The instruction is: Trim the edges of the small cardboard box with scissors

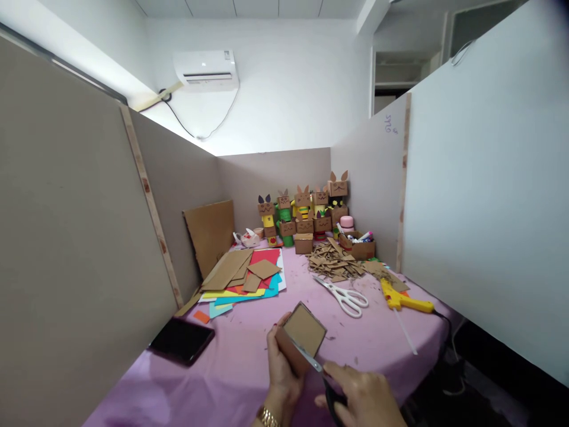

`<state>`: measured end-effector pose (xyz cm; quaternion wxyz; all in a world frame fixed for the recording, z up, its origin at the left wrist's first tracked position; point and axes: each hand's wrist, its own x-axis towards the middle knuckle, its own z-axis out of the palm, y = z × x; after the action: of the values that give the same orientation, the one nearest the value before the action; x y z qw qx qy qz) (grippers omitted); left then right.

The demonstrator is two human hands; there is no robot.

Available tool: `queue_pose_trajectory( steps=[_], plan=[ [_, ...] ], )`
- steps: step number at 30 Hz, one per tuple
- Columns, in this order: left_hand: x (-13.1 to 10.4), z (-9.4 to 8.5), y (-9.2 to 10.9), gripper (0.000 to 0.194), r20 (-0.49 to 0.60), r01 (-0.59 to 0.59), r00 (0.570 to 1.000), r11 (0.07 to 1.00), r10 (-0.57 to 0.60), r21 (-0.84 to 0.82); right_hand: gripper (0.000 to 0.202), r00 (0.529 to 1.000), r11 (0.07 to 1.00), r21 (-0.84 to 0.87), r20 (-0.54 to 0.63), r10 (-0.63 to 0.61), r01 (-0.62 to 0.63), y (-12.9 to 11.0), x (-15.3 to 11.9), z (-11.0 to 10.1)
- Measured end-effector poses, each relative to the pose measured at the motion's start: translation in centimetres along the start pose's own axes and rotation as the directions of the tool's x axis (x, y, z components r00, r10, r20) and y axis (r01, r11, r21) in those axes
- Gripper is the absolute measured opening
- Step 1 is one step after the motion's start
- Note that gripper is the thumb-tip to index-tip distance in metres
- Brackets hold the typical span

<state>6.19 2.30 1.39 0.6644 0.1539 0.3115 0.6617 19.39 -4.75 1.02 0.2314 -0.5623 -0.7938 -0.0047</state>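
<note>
A small cardboard box (pixel 304 330) is held up over the front of the table, its square face tilted up. My left hand (pixel 281 370) wraps its fingers round the box from the left and below, with a gold watch on that wrist. In my right hand (pixel 360 391) is a pair of black-handled scissors (pixel 310 359). Their metal blades lie along the box's near edge. The tips of the blades touch or nearly touch the cardboard.
White scissors (pixel 344 298), a yellow glue gun (pixel 402 298) and a pile of cardboard scraps (pixel 335 261) lie beyond my hands. Coloured paper (pixel 262 256) and a black tablet (pixel 182 341) are at left. Several cardboard animal figures (pixel 304 204) stand at the back.
</note>
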Motion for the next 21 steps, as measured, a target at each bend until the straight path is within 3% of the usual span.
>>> queue_pose_trajectory(
  steps=[9, 15, 21],
  plan=[
    [-0.4, 0.1, -0.2, 0.029, 0.047, -0.042, 0.998, 0.999, 0.041, 0.016, 0.032, 0.991, 0.996, -0.009, 0.1, 0.092, -0.091, -1.1, 0.2, -1.8],
    [-0.5, 0.2, -0.3, 0.023, 0.077, -0.08, 0.994, 0.997, 0.078, 0.021, 0.029, 0.993, 0.988, -0.103, 0.028, 0.116, -0.112, -2.2, 0.6, -2.0],
    [-0.4, 0.4, -0.3, 0.023, 0.08, -0.088, 0.993, 0.996, 0.085, 0.03, 0.024, 0.997, 0.987, -0.146, 0.006, 0.07, -0.069, -2.0, 0.7, -1.1]
  ],
)
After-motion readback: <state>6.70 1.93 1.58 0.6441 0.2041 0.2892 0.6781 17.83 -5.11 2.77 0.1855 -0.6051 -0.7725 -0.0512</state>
